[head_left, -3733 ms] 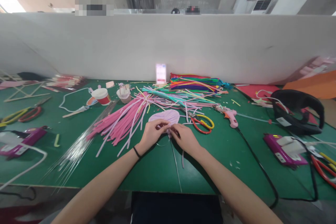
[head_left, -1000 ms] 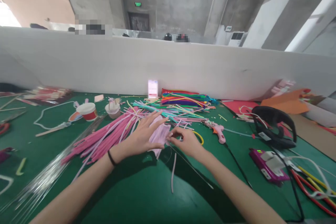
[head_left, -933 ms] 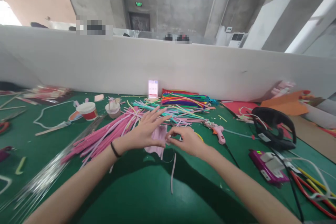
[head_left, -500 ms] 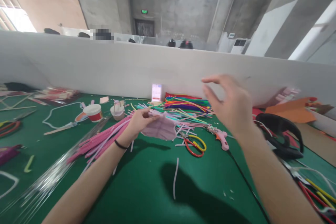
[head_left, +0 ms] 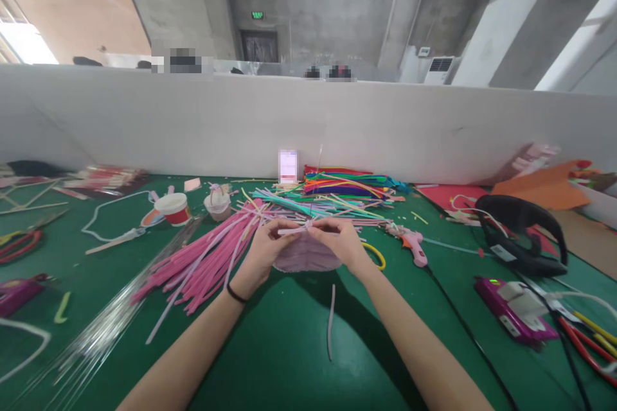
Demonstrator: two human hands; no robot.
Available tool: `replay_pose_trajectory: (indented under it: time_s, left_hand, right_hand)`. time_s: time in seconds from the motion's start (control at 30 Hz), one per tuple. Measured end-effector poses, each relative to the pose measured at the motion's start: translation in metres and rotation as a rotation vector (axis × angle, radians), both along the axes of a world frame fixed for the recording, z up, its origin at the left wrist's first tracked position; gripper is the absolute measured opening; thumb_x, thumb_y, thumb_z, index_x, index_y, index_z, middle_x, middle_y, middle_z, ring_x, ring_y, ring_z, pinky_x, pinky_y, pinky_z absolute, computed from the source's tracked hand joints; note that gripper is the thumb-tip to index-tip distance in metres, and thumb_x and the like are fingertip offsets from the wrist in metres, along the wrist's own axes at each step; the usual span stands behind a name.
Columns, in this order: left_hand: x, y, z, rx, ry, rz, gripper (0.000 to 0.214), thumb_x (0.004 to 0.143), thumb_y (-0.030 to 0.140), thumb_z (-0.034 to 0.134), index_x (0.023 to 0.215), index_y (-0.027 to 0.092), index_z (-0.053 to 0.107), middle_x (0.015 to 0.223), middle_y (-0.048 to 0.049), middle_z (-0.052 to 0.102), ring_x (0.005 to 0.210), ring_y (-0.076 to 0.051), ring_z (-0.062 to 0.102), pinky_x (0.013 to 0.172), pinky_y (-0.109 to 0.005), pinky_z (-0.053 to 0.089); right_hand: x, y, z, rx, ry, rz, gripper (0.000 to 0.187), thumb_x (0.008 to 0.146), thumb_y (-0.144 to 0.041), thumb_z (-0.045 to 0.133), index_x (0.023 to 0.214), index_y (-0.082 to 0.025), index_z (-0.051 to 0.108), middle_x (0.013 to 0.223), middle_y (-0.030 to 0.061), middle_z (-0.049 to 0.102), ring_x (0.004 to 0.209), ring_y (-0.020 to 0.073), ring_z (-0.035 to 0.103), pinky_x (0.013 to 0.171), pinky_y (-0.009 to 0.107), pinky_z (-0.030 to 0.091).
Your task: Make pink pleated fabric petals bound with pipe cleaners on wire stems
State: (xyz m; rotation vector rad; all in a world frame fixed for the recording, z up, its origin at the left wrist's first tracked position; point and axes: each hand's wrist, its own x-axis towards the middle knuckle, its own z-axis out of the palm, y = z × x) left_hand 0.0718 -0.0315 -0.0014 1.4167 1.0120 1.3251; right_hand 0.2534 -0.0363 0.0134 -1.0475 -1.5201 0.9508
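Observation:
Both my hands hold a pale pink fan-shaped piece point(head_left: 304, 256) made of fuzzy craft stems, lifted a little above the green table point(head_left: 270, 359). My left hand point(head_left: 264, 250) pinches its top edge from the left with closed fingers. My right hand point(head_left: 340, 241) pinches the same edge from the right, and the fingertips nearly meet. A thin wire point(head_left: 315, 180) rises from the pinch point. A single pale stem point(head_left: 330, 320) lies on the table below the hands.
A pile of pink stems point(head_left: 202, 260) lies to the left, mixed coloured stems point(head_left: 347, 189) behind. A pink glue gun point(head_left: 409, 244), a red-and-white cup point(head_left: 169, 208), clear rods point(head_left: 96, 334), a black headset point(head_left: 523, 234) and a purple device point(head_left: 515, 308) lie around. A white partition point(head_left: 193, 122) backs the table.
My right hand, raised high in the air half a second ago, has come back down to the pink piece and pinched its top edge beside the left hand.

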Motion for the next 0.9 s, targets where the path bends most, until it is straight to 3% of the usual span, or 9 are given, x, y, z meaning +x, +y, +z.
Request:
replay_pose_trajectory:
  time_s: [0.2,0.4,0.53,0.7,0.9]
  left_hand:
    - [-0.003,-0.002,-0.008,0.028,0.058,-0.006,0.03,0.066,0.039,0.077,0.084,0.016,0.068,0.091,-0.007,0.071,0.082,-0.021,0.065,0.07,-0.028,0.051]
    - [0.001,-0.009,-0.001,0.007,0.072,-0.162,0.037,0.068,0.038,0.075,0.097,0.016,0.067,0.104,-0.0089,0.069,0.089,-0.022,0.065,0.075,-0.031,0.052]
    - [0.008,-0.011,0.002,0.029,0.13,-0.041,0.034,0.068,0.041,0.074,0.09,0.016,0.07,0.094,-0.0085,0.071,0.089,-0.024,0.065,0.077,-0.033,0.052]
    - [0.007,-0.009,0.003,0.041,0.195,0.007,0.026,0.07,0.04,0.072,0.081,0.017,0.073,0.088,-0.0073,0.073,0.087,-0.024,0.066,0.078,-0.033,0.051]
    - [0.006,-0.008,0.002,0.007,0.156,0.033,0.023,0.067,0.037,0.075,0.079,0.018,0.074,0.085,-0.0051,0.073,0.084,-0.022,0.066,0.075,-0.03,0.05]
  right_hand:
    - [-0.001,-0.006,-0.008,0.075,-0.096,-0.007,0.021,0.072,-0.039,0.068,0.079,-0.02,0.072,0.08,0.0041,0.073,0.078,0.021,0.068,0.076,0.034,0.052]
    - [0.004,-0.005,-0.012,0.076,-0.163,-0.048,0.02,0.073,-0.038,0.067,0.078,-0.019,0.072,0.079,0.0046,0.073,0.078,0.0215,0.067,0.075,0.033,0.052]
    - [0.006,-0.007,-0.01,0.065,-0.179,-0.003,0.02,0.073,-0.037,0.067,0.078,-0.019,0.072,0.08,0.0043,0.073,0.079,0.0212,0.067,0.075,0.033,0.051]
    - [0.019,-0.009,-0.016,0.005,-0.025,0.004,0.03,0.071,-0.043,0.07,0.091,-0.02,0.071,0.087,0.0036,0.072,0.076,0.0187,0.065,0.07,0.031,0.051]
    - [0.024,-0.009,-0.026,-0.048,0.134,-0.028,0.031,0.068,-0.046,0.072,0.084,-0.02,0.069,0.08,0.0027,0.07,0.075,0.0187,0.064,0.07,0.03,0.05]
